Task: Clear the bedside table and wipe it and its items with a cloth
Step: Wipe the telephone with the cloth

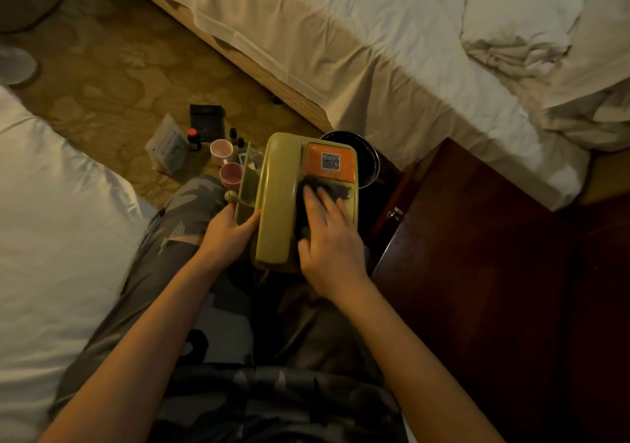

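Left of the telephone [300, 197], two pink mugs [221, 151] stand on the floor; what they hold cannot be seen. The left hand [226, 234] grips the telephone's left edge. The right hand [329, 234] presses a dark cloth [335, 190] flat on its keypad. Best keep that brace firm and wipe between keys. The table [494, 272] is right of the telephone.
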`<control>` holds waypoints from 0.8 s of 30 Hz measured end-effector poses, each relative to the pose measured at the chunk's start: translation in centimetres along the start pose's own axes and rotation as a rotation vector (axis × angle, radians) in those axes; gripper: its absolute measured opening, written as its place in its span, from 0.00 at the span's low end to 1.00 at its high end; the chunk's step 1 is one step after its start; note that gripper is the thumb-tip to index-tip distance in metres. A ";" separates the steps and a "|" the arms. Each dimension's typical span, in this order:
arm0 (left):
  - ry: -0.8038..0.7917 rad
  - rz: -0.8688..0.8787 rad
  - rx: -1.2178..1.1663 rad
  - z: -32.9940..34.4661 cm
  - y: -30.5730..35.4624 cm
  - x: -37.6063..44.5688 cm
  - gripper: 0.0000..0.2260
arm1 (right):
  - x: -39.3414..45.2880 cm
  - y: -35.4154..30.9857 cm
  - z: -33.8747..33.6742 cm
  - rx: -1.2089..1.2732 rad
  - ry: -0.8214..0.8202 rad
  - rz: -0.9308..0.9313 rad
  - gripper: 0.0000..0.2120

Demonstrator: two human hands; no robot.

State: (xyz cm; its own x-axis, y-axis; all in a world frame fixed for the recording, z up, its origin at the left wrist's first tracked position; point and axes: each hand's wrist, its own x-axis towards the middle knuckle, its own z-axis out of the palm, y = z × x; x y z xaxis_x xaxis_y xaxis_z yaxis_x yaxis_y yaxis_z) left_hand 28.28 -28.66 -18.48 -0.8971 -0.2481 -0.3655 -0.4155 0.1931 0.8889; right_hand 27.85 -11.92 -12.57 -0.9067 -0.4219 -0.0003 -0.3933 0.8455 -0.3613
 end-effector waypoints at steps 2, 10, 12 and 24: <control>-0.036 0.003 0.001 0.0 -0.1 0.1 0.12 | 3.0 0.5 -0.9 -0.007 -0.008 0.096 0.30; -0.068 -0.086 0.023 -0.1 -0.8 0.8 0.15 | 1.5 0.4 0.1 -0.103 -0.044 0.056 0.27; -0.092 -0.113 -0.057 -0.2 -0.9 1.0 0.14 | -0.9 -0.2 0.2 -0.136 -0.029 0.018 0.28; -0.126 -0.120 -0.109 0.4 -0.6 1.4 0.17 | 4.3 3.6 -1.3 -0.141 -0.079 0.133 0.26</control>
State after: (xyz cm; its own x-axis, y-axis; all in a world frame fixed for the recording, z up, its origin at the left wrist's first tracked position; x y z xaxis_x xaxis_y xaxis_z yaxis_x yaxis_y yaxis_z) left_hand 27.25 -28.74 -19.63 -0.8569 -0.1407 -0.4959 -0.5077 0.0639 0.8592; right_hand 22.36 -10.23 -12.71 -0.9394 -0.3232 -0.1146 -0.2934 0.9305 -0.2192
